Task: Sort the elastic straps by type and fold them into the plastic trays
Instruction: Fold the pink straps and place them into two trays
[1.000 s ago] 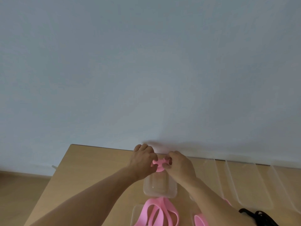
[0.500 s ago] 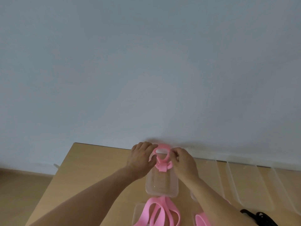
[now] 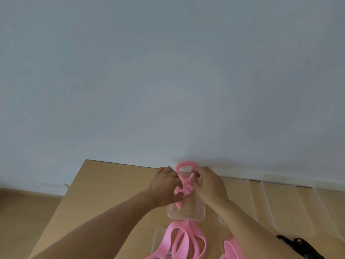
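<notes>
A narrow pink elastic strap (image 3: 183, 179) is held up over a small clear plastic tray (image 3: 186, 214) on the wooden table. My left hand (image 3: 165, 186) grips its lower twisted part, and my right hand (image 3: 209, 182) pinches it just below the open loop at its top. One loose end of the strap hangs down into the tray. Nearer me, wide pink bands (image 3: 183, 240) lie bunched over another clear tray (image 3: 157, 238).
More pink band (image 3: 232, 248) shows at the bottom right, beside a black strap (image 3: 298, 246). Several clear empty trays (image 3: 280, 204) line the right side of the table (image 3: 104, 184). A pale wall stands right behind the table's far edge.
The strap was a small wad pinched between both hands; it has since unrolled, with a loop rising above the hands and an end dropping toward the tray.
</notes>
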Demonstrator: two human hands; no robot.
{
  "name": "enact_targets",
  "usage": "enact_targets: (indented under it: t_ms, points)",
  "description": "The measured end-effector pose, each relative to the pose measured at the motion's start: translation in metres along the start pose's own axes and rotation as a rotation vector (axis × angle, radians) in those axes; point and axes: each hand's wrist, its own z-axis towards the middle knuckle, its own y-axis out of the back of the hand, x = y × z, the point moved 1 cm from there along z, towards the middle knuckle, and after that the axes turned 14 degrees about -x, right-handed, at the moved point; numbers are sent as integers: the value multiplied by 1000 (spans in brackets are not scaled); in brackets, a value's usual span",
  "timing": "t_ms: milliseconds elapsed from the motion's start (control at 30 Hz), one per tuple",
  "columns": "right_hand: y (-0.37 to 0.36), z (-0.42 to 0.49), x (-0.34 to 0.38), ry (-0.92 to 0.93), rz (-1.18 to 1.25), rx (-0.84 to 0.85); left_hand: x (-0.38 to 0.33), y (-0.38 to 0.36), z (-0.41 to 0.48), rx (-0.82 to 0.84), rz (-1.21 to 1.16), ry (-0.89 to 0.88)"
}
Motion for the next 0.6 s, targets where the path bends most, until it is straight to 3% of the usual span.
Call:
enact_targets:
  t_ms: [100,167,367,600]
  points:
    - [-2,-8,5,315,-186,117,0,1,-4,-191,-57,27]
    - [-8,-11,4,429,-275,166,4,2,-7,-303,-68,68]
    - [-28,-14,5,442,-443,210,10,8,-15,-362,-107,150]
    - [0,-8,12,351,-223,145,10,25,-20,-266,-277,266]
